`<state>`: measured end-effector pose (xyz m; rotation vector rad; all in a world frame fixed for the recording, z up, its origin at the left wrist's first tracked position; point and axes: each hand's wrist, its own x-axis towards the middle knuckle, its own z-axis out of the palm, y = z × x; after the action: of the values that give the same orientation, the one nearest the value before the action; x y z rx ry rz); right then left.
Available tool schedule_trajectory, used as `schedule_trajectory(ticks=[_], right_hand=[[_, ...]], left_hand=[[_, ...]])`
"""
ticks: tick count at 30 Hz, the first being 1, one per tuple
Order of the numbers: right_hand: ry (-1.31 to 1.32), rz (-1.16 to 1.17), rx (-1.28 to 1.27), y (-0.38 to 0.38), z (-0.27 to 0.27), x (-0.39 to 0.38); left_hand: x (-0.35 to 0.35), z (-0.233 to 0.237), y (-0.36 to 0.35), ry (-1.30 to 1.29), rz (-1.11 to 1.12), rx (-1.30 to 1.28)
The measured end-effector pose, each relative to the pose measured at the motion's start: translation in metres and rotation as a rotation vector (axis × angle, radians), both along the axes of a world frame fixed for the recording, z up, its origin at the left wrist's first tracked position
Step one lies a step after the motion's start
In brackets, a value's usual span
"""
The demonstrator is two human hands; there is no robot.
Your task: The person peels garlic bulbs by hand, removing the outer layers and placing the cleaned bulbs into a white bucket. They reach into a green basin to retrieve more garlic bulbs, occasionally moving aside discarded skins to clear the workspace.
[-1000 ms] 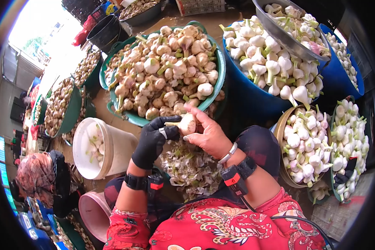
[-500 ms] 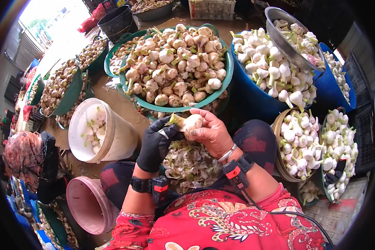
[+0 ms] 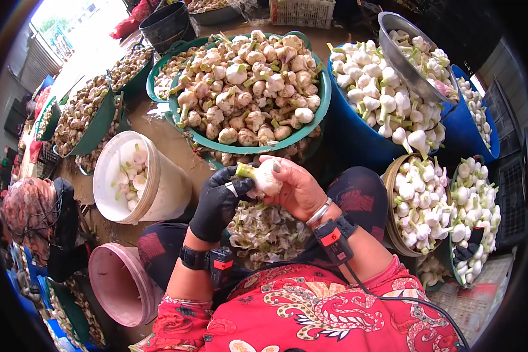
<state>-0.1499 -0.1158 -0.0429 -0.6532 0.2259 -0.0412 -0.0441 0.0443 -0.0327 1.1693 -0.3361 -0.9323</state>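
Between my two hands is one garlic bulb [image 3: 268, 179], pale and whitish, its short green stem pointing left. My left hand [image 3: 220, 196], in a black glove with a white band on one finger, grips the stem side. My bare right hand [image 3: 299, 189] holds the other side, thumb on top. Beyond my hands stands a wide green tub [image 3: 246, 149] heaped with brownish unpeeled garlic [image 3: 240, 97]. Below my hands, between my knees, lies a pile of papery garlic skins [image 3: 267, 232]. The fingertips under the bulb are partly hidden.
To my left are a white bucket [image 3: 170, 182] holding some bulbs and a pink bucket [image 3: 120, 287]. Rightward stand a blue tub [image 3: 349, 111] of clean white garlic, a steel bowl [image 3: 393, 56] and a beige bucket [image 3: 391, 193]. Another person's patterned head covering [image 3: 29, 214] is at far left.
The bulb has turned in my hands and now shows a whiter side. My right thumb has moved up onto its top. The view has shifted slightly.
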Motion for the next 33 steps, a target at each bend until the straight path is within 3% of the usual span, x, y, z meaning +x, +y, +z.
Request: schedule_trajectory(ticks=[1,2,3,4,5,7,8,11,12,13,16,21,24,25,27,29,31,32,33], right_hand=[[0.019,0.02,-0.014,0.0,0.0,-0.001],[0.02,0.017,-0.013,-0.003,-0.001,-0.001],[0.092,0.169,0.058,-0.007,-0.002,0.0],[0.164,0.321,0.131,-0.009,-0.002,-0.001],[0.165,0.32,0.132,-0.009,-0.003,-0.003],[0.161,0.56,0.277,-0.01,-0.002,-0.003],[0.18,0.605,0.351,-0.005,-0.005,-0.003],[-0.004,0.642,0.463,0.001,-0.018,-0.004],[-0.003,0.642,0.463,0.002,-0.018,-0.007],[0.001,0.512,0.375,0.003,-0.017,-0.008],[0.011,0.299,0.163,-0.003,-0.008,-0.007],[0.048,0.328,-0.06,-0.005,0.001,-0.001],[0.112,0.407,0.173,-0.009,0.0,0.006],[0.206,0.286,0.081,-0.006,-0.003,0.01],[0.014,0.069,-0.261,0.003,-0.001,0.015],[-0.131,-0.153,-0.715,0.01,0.017,0.013],[-0.33,-0.287,-1.347,0.009,0.029,0.004],[-0.491,-0.236,-1.498,0.013,0.027,0.001],[-0.662,-0.182,-1.642,0.019,0.024,-0.001]], left_hand=[[0.002,-0.004,0.001,0.002,-0.003,0.001],[0.003,-0.008,0.004,-0.278,0.016,0.067],[0.003,-0.009,0.006,-0.555,0.035,0.134],[0.008,-0.009,0.006,-0.734,0.031,0.135],[0.008,-0.007,0.005,-0.734,0.03,0.136],[0.006,0.004,0.004,-1.246,-0.028,0.264],[0.004,0.01,0.003,-1.299,-0.056,0.28],[-0.002,0.015,0.002,-1.165,-0.011,0.203],[0.0,0.008,0.003,-0.979,0.027,0.122],[-0.002,0.003,0.009,-0.982,0.028,0.121],[-0.01,-0.002,0.023,0.025,0.028,-0.054],[-0.023,0.006,0.023,0.047,0.06,-0.106],[-0.024,0.019,0.023,-0.137,0.061,0.001],[-0.022,0.018,0.023,-0.132,0.058,0.008],[-0.017,0.018,0.025,-0.117,-0.008,0.011],[-0.012,0.014,0.026,-0.129,0.03,-0.017],[-0.002,0.007,0.032,-0.186,0.223,-0.11],[0.01,-0.002,0.037,-0.996,0.276,0.235],[0.012,-0.006,0.038,-1.008,0.288,0.242]])
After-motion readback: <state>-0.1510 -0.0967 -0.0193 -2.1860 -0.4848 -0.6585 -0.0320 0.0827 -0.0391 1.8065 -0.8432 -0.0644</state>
